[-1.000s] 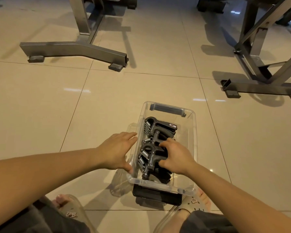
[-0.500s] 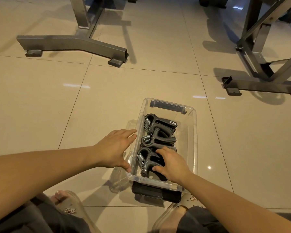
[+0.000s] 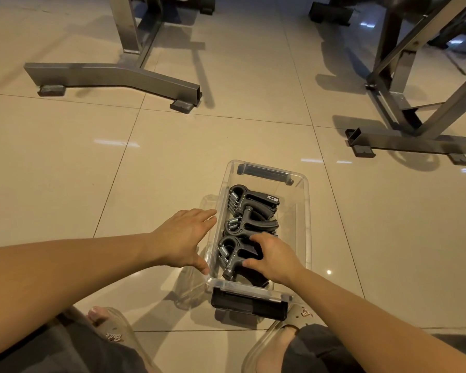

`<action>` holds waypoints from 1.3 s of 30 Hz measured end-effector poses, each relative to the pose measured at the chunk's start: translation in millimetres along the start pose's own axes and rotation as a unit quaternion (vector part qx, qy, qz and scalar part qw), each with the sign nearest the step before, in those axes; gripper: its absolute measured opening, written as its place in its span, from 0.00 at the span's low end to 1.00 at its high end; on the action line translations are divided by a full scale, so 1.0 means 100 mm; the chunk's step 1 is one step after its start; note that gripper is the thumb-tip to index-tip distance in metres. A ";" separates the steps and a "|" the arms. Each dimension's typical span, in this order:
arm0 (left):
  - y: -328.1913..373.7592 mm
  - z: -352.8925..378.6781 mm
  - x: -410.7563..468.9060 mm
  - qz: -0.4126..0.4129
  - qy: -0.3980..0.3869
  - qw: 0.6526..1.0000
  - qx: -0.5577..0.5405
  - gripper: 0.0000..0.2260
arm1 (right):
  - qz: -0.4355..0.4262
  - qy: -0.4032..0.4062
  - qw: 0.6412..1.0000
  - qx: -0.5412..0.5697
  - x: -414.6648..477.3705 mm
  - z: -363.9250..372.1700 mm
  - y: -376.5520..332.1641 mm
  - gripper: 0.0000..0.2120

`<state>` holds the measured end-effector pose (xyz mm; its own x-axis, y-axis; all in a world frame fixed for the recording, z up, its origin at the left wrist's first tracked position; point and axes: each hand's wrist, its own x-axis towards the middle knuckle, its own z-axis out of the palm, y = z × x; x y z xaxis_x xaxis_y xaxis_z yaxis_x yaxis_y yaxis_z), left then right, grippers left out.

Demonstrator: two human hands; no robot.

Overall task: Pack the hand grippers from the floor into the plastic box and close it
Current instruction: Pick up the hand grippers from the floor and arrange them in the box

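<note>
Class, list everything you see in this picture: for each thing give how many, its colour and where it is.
plastic box: one, clear, lid off, on the floor at centre.
hand grippers: several, dark grey, stacked inside the box; exact count hidden.
latches: two, black, at the box's far and near ends.
metal frames: two, grey, far left and far right.
floor: beige tiles.
sandals: two, pale, bottom edge.
left hand: open, at the box's left wall.
right hand: gripping the nearest gripper.

Steel frame bases (image 3: 111, 76), translucent sandals (image 3: 116, 332)
</note>
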<state>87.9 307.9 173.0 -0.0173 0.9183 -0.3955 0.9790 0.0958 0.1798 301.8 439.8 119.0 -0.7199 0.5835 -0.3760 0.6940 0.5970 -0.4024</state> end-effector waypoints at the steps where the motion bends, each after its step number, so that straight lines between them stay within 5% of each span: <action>1: -0.01 -0.02 -0.02 -0.004 -0.001 1.000 -0.001 0.54 | 0.004 0.024 1.000 0.005 -0.01 -0.05 -0.03 0.32; 10: -0.06 -0.52 -0.56 -0.088 0.078 0.992 -0.035 0.42 | 0.001 0.204 0.975 0.091 -0.11 -0.62 -0.80 0.23; 18: -0.33 -1.08 -1.95 -0.196 0.092 0.972 -0.087 0.27 | -0.111 0.242 0.952 0.150 -0.37 -0.87 -2.17 0.21; 27: -1.24 -0.83 -3.70 -0.302 0.260 0.889 -0.226 0.23 | -0.243 0.184 0.951 0.042 -0.74 -0.61 -3.82 0.22; 34: -2.19 -0.52 -5.03 -0.385 0.291 0.824 -0.295 0.22 | -0.338 0.113 0.934 0.013 -0.62 -0.23 -5.40 0.19; 39: -2.64 -0.52 -5.59 -0.416 0.295 0.812 -0.284 0.21 | -0.384 0.089 0.918 0.049 -0.50 0.16 -6.31 0.18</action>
<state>-171.6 -211.0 393.9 -0.8829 0.4532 -0.1224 0.3301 0.7847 0.5246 -100.0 25.5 378.4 -0.9774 0.0966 0.1880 -0.0280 0.8224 -0.5681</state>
